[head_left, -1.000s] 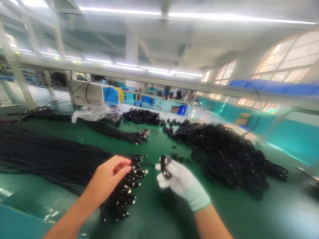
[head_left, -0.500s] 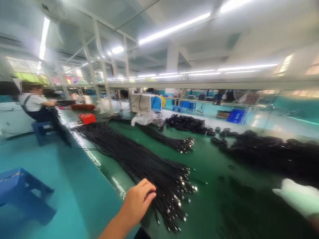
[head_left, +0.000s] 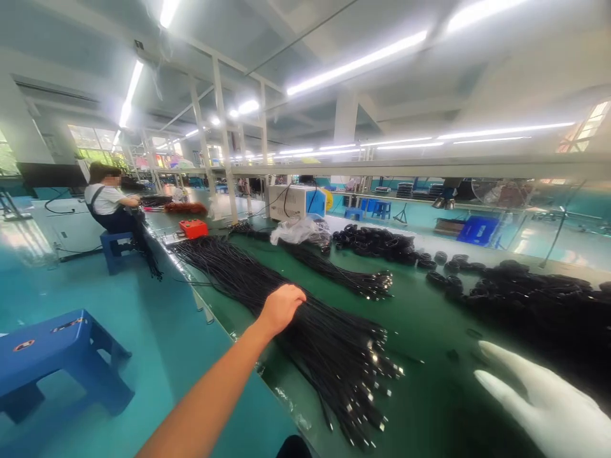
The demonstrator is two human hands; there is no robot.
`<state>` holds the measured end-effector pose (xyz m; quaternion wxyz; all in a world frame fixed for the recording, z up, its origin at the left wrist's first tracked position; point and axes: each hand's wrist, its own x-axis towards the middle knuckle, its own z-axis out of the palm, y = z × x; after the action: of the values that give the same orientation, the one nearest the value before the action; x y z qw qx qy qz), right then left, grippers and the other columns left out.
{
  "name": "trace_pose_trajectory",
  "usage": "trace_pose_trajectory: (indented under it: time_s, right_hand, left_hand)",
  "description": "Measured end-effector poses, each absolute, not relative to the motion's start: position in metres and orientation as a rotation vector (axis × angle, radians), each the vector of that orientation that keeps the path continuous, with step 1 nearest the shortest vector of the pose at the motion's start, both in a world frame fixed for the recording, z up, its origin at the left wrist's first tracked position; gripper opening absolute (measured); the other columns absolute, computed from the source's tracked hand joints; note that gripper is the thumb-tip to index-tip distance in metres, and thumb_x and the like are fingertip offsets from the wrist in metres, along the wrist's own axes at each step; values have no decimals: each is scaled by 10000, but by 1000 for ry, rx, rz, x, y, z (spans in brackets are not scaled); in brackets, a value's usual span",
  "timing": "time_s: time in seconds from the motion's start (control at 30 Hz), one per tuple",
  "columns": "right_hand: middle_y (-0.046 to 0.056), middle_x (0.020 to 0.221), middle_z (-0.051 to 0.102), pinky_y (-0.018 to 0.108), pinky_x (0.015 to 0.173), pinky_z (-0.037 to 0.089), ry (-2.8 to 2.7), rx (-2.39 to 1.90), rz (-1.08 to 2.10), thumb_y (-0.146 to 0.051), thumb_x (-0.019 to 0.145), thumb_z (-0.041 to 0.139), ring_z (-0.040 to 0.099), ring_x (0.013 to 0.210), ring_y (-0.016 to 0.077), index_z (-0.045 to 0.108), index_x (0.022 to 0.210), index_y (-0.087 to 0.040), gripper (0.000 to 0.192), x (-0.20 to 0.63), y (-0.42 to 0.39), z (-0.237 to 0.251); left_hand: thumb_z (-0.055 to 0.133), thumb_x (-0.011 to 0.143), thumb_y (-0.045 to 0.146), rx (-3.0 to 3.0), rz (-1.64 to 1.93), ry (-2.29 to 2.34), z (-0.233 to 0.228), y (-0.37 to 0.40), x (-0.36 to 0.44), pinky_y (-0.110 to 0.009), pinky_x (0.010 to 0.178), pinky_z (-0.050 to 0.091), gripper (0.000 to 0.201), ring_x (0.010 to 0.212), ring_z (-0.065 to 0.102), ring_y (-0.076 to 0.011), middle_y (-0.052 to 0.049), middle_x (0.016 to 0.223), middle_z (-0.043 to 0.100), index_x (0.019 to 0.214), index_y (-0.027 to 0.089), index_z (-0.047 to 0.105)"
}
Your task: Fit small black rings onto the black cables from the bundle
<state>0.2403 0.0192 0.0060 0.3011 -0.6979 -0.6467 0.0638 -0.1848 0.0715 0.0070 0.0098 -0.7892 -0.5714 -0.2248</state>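
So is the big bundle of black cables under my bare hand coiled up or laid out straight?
Laid out straight: the long black cable bundle runs along the green table, connector ends fanned out.

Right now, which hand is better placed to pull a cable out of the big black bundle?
Left. The left hand already rests on the cable bundle near the table's edge. The gloved right hand is open, holds nothing, and hovers off to the side, clear of that bundle.

Cable bundle (head_left: 305,331) along the bench (head_left: 420,337) near edge, left hand (head_left: 281,306) on it. Second bundle (head_left: 344,277) behind. Coil heap (head_left: 525,299) far right, right hand (head_left: 534,394) before it. Stool (head_left: 57,356) on floor, left of bench. Seated person (head_left: 107,207) far left, behind.
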Motion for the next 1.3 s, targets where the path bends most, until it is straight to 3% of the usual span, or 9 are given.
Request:
trace_pose_trajectory:
  time_s: [0.2,0.43,0.63,0.8,0.9,1.0,1.07,1.17,1.3]
  right_hand:
    - [14,1264,570,458,892,508,-1761,-1703,568,-650,728,471,547,1138,304,568,1171,-378,529,169,-13,31]
    - [34,1234,595,458,928,487,-1910,-1652,554,-643,721,470,554,1135,296,583,1187,-298,590,143,-21,29]
    - [27,1206,614,526,961,435,-1790,-1773,560,-674,685,492,557,1122,324,590,1164,-313,607,177,-25,24]
    - [53,1234,594,557,995,372,-1623,-1691,605,-661,689,523,496,1182,345,609,1138,-307,578,166,-31,35]
    - [106,1259,568,521,1011,354,-1446,-1444,940,-658,764,464,476,1206,320,574,1184,-269,583,152,-34,51]
    - [210,1172,597,524,944,406,-1338,-843,1745,-694,808,338,602,1032,314,569,1159,-121,711,137,-40,59]
    - [220,1112,617,524,824,477,-1271,-527,2125,-616,799,466,643,936,317,549,1156,-88,642,130,-44,56]
    - [174,905,680,420,639,538,-1179,-372,2376,-377,780,588,684,772,283,570,1058,-62,422,127,-47,40]
    - [157,798,690,451,600,529,-978,-325,2487,-316,799,493,686,693,283,557,995,-44,342,132,-46,18]
  left_hand:
    - [490,843,117,-2503,-670,-1712,2,66,-183,-275,798,455,169,877,550,-167,-5,878,647,899,215,616]
    - [482,815,78,-2461,-586,-1728,-13,69,-175,-292,815,457,266,940,554,-184,-32,1002,651,993,222,617]
    - [506,796,104,-2379,-617,-1773,-13,53,-206,-321,776,466,144,831,572,-203,-54,763,636,749,189,612]
    - [380,915,212,-2299,-919,-1680,31,39,-201,-345,951,408,199,979,558,-173,-47,960,639,938,188,576]
    - [362,937,278,-2412,-1079,-1474,70,28,-174,-307,1003,380,217,1050,548,-148,-12,973,639,957,212,568]
    - [409,920,270,-2521,-1132,-1157,100,27,-137,-285,955,409,202,1022,563,-156,-4,920,655,925,220,605]
    - [420,909,247,-2500,-1087,-1108,110,31,-113,-299,918,419,207,967,575,-167,-9,913,666,913,215,624]
    - [484,870,244,-2582,-963,-1158,107,31,-78,-378,956,377,195,983,561,-201,-24,1017,664,1000,217,627]
    - [540,851,294,-3206,-616,-905,88,12,-41,-420,1094,196,157,946,564,-171,13,928,663,948,267,660]
